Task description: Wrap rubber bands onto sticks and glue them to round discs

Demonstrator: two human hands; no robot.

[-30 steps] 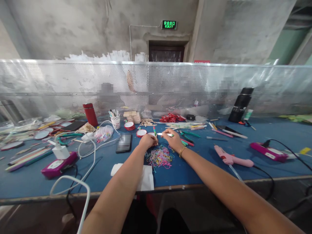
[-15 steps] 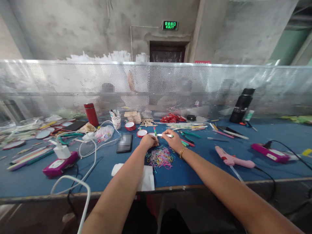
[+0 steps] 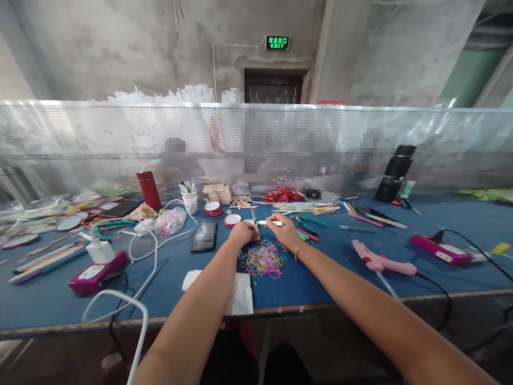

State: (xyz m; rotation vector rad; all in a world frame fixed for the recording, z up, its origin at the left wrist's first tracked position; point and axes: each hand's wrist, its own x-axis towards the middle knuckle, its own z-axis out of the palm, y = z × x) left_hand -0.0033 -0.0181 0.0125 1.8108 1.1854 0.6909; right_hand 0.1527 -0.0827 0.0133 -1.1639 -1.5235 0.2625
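Note:
Closed round a small upright stick (image 3: 254, 215) with red and green bands, my left hand (image 3: 245, 233) is at the middle of the table. My right hand (image 3: 284, 230), with a bracelet at its wrist, grips a white marker (image 3: 272, 223) with a green end. The marker's tip points left and is at the stick; whether they touch is too small to tell. Just in front of both hands lies a pile of colourful loops (image 3: 263, 260). A white cloth (image 3: 239, 295) is partly under my left forearm.
On the blue table (image 3: 312, 283), a phone (image 3: 203, 236) and cables lie left, a pink glue gun (image 3: 382, 260) right. Red bottle (image 3: 148, 190), pen cup (image 3: 189, 201) and black bottle (image 3: 396, 174) stand farther back, before a perforated screen (image 3: 280, 144). Pliers (image 3: 315, 221) lie beyond my right hand.
The whole view has shifted slightly. Both hands keep nearly the same pose, with the stick and the marker still held.

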